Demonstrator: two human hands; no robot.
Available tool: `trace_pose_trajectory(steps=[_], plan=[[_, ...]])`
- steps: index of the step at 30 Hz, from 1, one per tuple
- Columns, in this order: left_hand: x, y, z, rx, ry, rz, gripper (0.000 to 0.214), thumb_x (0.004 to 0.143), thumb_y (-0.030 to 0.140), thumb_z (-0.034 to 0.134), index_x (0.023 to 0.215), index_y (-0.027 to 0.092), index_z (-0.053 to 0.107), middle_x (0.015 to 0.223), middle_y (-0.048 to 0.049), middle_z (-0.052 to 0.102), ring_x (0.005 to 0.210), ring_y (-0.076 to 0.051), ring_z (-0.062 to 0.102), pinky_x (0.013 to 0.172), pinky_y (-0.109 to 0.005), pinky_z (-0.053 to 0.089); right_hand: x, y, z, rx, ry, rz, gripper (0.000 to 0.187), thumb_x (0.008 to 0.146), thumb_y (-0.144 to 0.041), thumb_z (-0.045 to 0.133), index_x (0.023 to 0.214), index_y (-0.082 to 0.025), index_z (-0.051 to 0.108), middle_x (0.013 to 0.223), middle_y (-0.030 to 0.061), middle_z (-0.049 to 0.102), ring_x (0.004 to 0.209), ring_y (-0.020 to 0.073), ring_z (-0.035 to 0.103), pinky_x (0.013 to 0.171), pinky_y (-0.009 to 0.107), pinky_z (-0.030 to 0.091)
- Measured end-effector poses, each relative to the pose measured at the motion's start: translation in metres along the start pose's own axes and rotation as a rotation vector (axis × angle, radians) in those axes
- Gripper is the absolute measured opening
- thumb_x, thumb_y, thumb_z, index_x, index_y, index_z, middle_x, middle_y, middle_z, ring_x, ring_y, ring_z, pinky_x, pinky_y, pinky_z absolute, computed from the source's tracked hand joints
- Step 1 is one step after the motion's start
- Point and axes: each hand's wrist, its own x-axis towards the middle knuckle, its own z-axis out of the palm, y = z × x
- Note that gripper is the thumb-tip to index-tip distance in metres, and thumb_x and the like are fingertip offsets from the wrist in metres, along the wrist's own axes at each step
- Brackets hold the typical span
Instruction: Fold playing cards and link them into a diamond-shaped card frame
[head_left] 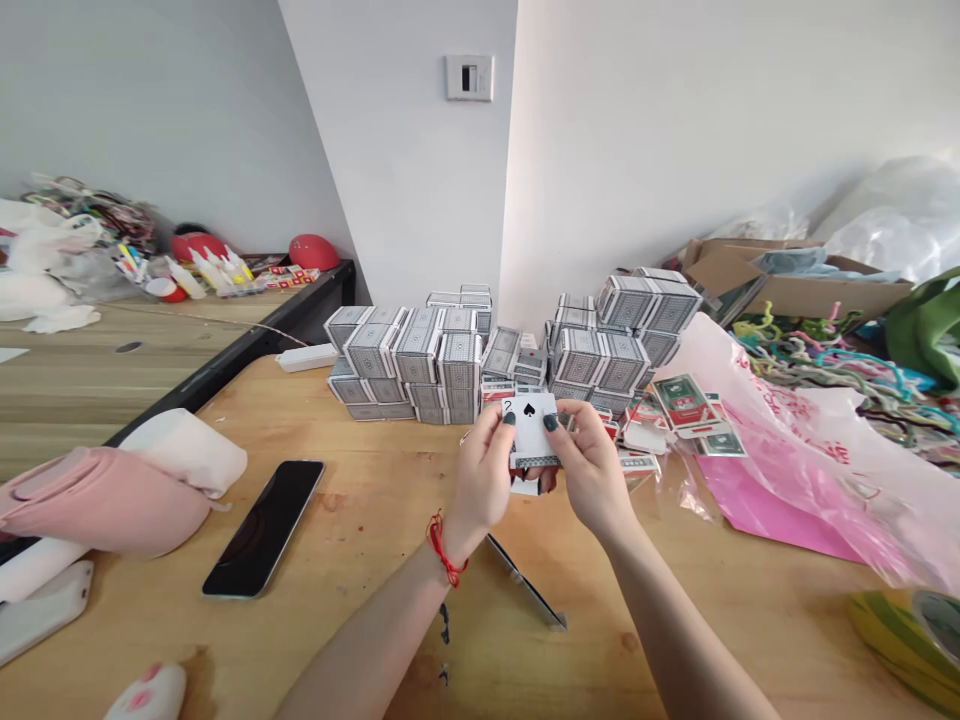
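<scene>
Head view — left hand and right hand clamped on playing cards, thumbs on top — uneven thumb pressure could splay them.

I wear the single camera on my head, so it looks forward and down from close above the wooden table, facing the pale wall; my left hand and right hand sit near mid-view, at short range.
</scene>
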Motion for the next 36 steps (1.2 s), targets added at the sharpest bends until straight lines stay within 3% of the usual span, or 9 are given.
trace_pose_trajectory(steps=[3, 8, 14, 19, 25, 36], plan=[[-0.004, 0.001, 0.006, 0.009, -0.008, 0.023, 0.027, 0.085, 0.04, 0.037, 0.1, 0.023, 0.051, 0.066, 0.0001, 0.052, 0.044, -0.008, 0.042, 0.04, -0.021, 0.035, -0.002, 0.002, 0.002, -0.035, 0.021, -0.002, 0.029, 0.081, -0.046, 0.048, 0.095, -0.025, 0.036, 0.045, -0.0074, 0.051, 0.034, 0.0132, 0.05, 0.035, 0.024, 0.04], [-0.007, -0.004, 0.006, 0.062, 0.135, 0.047, 0.031, 0.086, 0.042, 0.035, 0.108, 0.024, 0.048, 0.065, 0.0002, 0.053, 0.04, -0.008, 0.042, 0.036, -0.02, 0.034, -0.007, 0.003, 0.01, 0.02, -0.017, 0.0, 0.029, 0.083, -0.047, 0.045, 0.097, -0.025, 0.033, 0.05, -0.0064, 0.053, 0.039, 0.0142, 0.055, 0.036, 0.024, 0.04], [-0.011, -0.008, 0.006, 0.051, 0.227, 0.083, 0.027, 0.086, 0.037, 0.033, 0.104, 0.024, 0.048, 0.063, 0.0006, 0.054, 0.043, -0.01, 0.048, 0.036, -0.02, 0.037, -0.01, 0.002, 0.017, 0.03, 0.012, -0.002, 0.023, 0.083, -0.045, 0.042, 0.092, -0.025, 0.034, 0.051, -0.0067, 0.051, 0.042, 0.0134, 0.055, 0.035, 0.022, 0.038], [-0.012, -0.005, 0.007, 0.02, 0.208, 0.055, 0.023, 0.085, 0.032, 0.032, 0.095, 0.024, 0.05, 0.06, 0.0018, 0.053, 0.042, -0.01, 0.049, 0.035, -0.02, 0.036, -0.011, -0.001, 0.019, 0.022, 0.026, -0.024, 0.016, 0.084, -0.04, 0.04, 0.087, -0.025, 0.035, 0.05, -0.008, 0.045, 0.04, 0.0107, 0.05, 0.036, 0.02, 0.037], [-0.011, -0.002, 0.008, -0.004, 0.248, 0.076, 0.023, 0.083, 0.027, 0.033, 0.099, 0.024, 0.048, 0.072, 0.0003, 0.058, 0.043, -0.009, 0.051, 0.034, -0.02, 0.035, -0.012, -0.002, 0.021, 0.004, 0.051, -0.038, 0.011, 0.083, -0.032, 0.04, 0.09, -0.024, 0.039, 0.05, -0.0094, 0.039, 0.035, 0.0079, 0.041, 0.034, 0.019, 0.035], [-0.011, -0.004, 0.007, -0.141, 0.194, 0.107, 0.012, 0.082, 0.025, 0.036, 0.088, 0.023, 0.047, 0.053, 0.0059, 0.046, 0.029, -0.007, 0.042, 0.024, -0.018, 0.032, -0.012, -0.002, 0.024, 0.107, 0.018, -0.024, 0.006, 0.082, -0.027, 0.041, 0.087, -0.023, 0.041, 0.05, -0.0088, 0.044, 0.036, 0.0083, 0.046, 0.032, 0.017, 0.034]])
